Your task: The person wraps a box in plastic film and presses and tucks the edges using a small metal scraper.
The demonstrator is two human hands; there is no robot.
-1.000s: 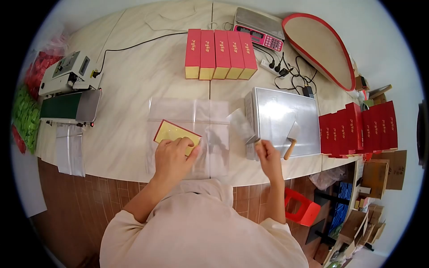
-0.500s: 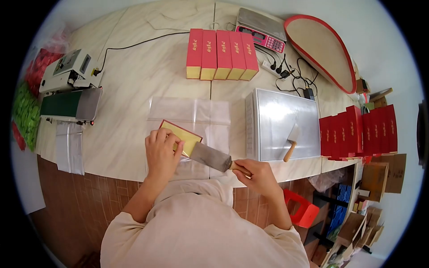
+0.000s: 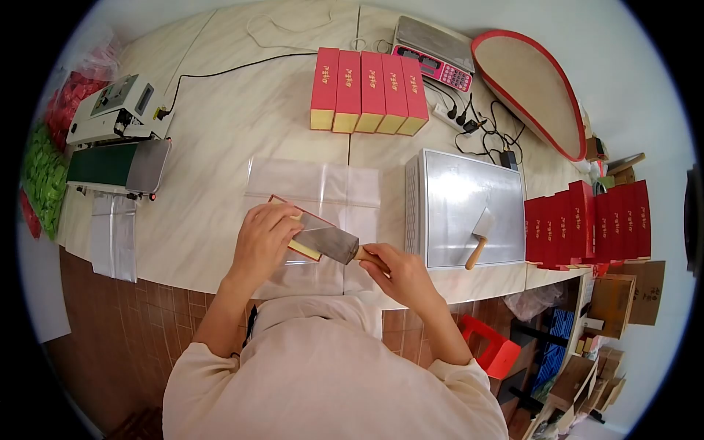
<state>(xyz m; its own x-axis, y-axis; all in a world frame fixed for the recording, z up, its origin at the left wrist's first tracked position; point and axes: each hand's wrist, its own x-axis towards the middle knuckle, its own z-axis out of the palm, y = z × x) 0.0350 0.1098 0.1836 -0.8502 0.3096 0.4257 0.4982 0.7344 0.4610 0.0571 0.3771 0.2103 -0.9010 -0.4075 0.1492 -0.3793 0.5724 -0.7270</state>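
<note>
My left hand (image 3: 265,238) is closed around the upper left part of a red and yellow box (image 3: 311,254) above the table's near side. In my right hand (image 3: 403,275), the fingers wrap the wooden handle of a broad metal scraper (image 3: 331,244). Its flat blade lies across the box, with the far end by my left fingertips; whether it presses on the surface I cannot tell. Under both lie clear plastic sheets or bags (image 3: 315,177). To the right, a smaller scraper (image 3: 477,251) with a wooden handle rests on a flat metal hot plate (image 3: 447,191).
Several red boxes (image 3: 370,84) stand upright at the back, near a pink scale (image 3: 433,62). Cables and a power strip (image 3: 449,117) lie behind the plate. More red boxes (image 3: 579,220) line the right. A sealing machine (image 3: 121,132) sits at left; a red stool (image 3: 495,352) stands below.
The scraper has moved up and left, so its blade now covers more of the box. My right hand has shifted left with it. My left hand has moved slightly left.
</note>
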